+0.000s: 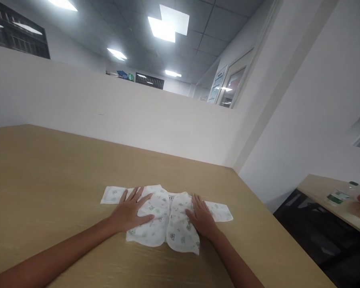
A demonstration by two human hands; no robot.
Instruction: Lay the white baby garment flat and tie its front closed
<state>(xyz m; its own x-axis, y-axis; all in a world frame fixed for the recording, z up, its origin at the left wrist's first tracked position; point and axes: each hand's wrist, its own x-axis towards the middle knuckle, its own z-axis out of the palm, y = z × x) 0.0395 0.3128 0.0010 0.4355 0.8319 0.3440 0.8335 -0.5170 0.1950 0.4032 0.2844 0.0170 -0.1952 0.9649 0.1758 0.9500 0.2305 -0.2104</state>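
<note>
Bright ceiling panels (168, 26) glare overhead, light is soft with faint shadows, and the wide-angle edges bend.

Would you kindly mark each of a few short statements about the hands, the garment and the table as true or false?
1. Both hands, the left hand and the right hand, lie flat on the small printed garment. True.
2. The garment hangs in the air. False: it lies spread on the wooden table.
3. The garment is plain black. False: it is white with small prints.
4. A bottle stands on a second table at the right. True.
</note>
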